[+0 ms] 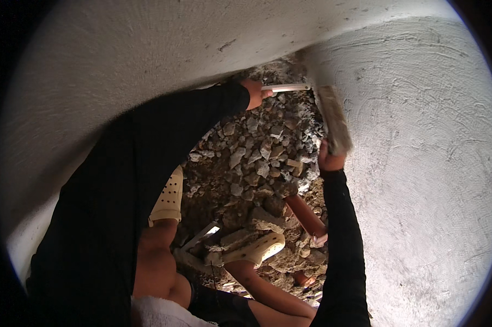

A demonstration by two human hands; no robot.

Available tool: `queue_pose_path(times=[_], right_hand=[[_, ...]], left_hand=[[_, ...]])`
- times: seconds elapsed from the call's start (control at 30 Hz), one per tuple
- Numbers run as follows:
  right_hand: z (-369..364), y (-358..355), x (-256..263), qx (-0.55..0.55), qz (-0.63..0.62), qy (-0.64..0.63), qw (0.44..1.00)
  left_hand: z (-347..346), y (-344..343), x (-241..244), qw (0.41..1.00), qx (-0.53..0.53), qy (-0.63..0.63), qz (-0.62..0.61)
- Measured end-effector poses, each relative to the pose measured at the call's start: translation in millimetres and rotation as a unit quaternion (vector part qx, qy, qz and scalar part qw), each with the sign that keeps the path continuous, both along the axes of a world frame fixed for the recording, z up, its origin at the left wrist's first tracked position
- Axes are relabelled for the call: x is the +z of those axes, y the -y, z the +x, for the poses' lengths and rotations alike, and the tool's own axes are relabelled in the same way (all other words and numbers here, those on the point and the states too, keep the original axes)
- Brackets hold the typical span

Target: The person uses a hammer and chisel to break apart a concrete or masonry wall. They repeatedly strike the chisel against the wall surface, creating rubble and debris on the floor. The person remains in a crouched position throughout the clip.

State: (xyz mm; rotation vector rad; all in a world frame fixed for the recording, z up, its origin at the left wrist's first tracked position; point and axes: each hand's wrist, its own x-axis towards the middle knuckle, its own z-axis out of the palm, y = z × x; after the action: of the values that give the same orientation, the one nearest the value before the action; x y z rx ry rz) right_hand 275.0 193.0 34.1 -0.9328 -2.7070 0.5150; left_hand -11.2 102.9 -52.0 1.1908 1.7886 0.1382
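My left hand (254,94) reaches across to the far side and grips a narrow pale bar (289,88). The bar points right, and its tip, which has a small hole, is close to the right-hand wall. In my right hand (332,158) is a greyish-brown wooden block (335,118), blurred by motion. It lies along the plastered wall (409,143), close to the surface; whether it touches cannot be made out. Beyond its far end is a blurred grey patch that I cannot identify. Loose stone rubble (258,151) covers the ground between my arms.
A curved plastered surface (107,61) bounds the far and left sides. A reddish-brown pipe (305,216) sticks out of the rubble beside my right forearm. My cream perforated clogs (266,247) stand among larger stones (266,220). Near them lies a pale flat strip (201,236).
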Motion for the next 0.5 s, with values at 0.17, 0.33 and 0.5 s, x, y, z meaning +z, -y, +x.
queue_pose_path(times=[0.17, 0.33, 0.5], right_hand=[[1, 2, -20, -0.127, -0.055, 0.181, 0.974], [8, 10, 3, -0.088, -0.041, 0.112, 0.989], [9, 5, 7, 0.049, 0.035, -0.047, 0.997]], left_hand=[[-6, -6, 3, 0.998, -0.043, 0.015, -0.054], [-3, -5, -8, 0.999, -0.001, -0.024, 0.027], [-1, -3, -14, 0.999, 0.009, -0.003, 0.034]])
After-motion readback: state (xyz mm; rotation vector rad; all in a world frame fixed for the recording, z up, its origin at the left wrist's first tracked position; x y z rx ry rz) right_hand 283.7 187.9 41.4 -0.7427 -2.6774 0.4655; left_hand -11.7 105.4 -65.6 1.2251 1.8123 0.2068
